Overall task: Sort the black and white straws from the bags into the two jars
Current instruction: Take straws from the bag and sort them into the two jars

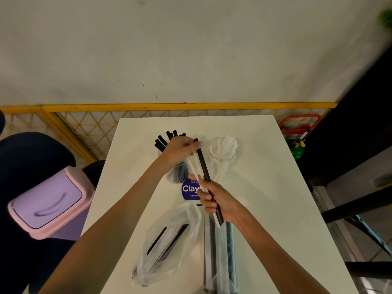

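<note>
Straws from the bags are being split by colour, and I judge this to be the step of pulling one black piece out of a mixed handful. My right hand (220, 201) is closed around the lower end of a small bundle (206, 183) of long thin plastic straws, held above the white rectangular table (265, 187) and slanting up and away from me. My left hand (180, 152) pinches the long black straw (203, 164) near its top end, with two or three white straws (194, 166) of the same handful lying just beside it. Right behind my left hand stands the clear round jar of black straws (176, 177); beside it, to the right, is the clear round jar of white straws (222, 158), both already holding a good many. Near me lie a crumpled translucent plastic bag (167, 240) and a long clear plastic sleeve bag (218, 257), each with black and white straws left inside, so plenty of the job remains. A purple printed label (189, 189) lies between jars and bags. Next, I think my right grip should slacken enough for the black one to slide free alone, then the left should carry it over the black jar's mouth and drop it in upright; the white ones clinging alongside could easily be dragged out with it.
</note>
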`<state>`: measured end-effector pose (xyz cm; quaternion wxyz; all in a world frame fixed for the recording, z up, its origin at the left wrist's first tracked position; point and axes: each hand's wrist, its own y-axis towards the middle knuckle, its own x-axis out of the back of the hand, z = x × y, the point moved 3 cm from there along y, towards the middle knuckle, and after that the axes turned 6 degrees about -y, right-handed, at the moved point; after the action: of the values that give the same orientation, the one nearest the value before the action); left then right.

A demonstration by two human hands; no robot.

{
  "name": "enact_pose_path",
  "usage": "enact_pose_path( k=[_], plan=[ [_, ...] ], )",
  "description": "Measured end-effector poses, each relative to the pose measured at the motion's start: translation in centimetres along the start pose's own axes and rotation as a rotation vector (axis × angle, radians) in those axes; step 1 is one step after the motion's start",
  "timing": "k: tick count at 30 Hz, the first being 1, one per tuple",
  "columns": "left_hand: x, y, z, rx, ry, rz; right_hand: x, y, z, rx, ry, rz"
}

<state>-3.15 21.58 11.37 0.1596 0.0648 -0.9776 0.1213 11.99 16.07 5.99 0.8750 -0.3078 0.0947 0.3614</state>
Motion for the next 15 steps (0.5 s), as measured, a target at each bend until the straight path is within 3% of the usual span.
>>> enact_pose_path(
  k=[8, 11, 15],
  plan=[
    [0.8, 0.4, -0.8, 0.076, -0.180, -0.020, 0.7, -0.2, -0.6, -0.098, 0.102, 0.020],
    [3.4, 0.8, -2.8, -0.001, -0.300, -0.171, 1.1, -0.1, -0.9, -0.122, 0.064, -0.033],
    [8.4, 0.8, -5.8, -0.262, -0.319, -0.526, 1.7, 0.4, -0.8, -0.119, 0.079, -0.128]
  ],
)
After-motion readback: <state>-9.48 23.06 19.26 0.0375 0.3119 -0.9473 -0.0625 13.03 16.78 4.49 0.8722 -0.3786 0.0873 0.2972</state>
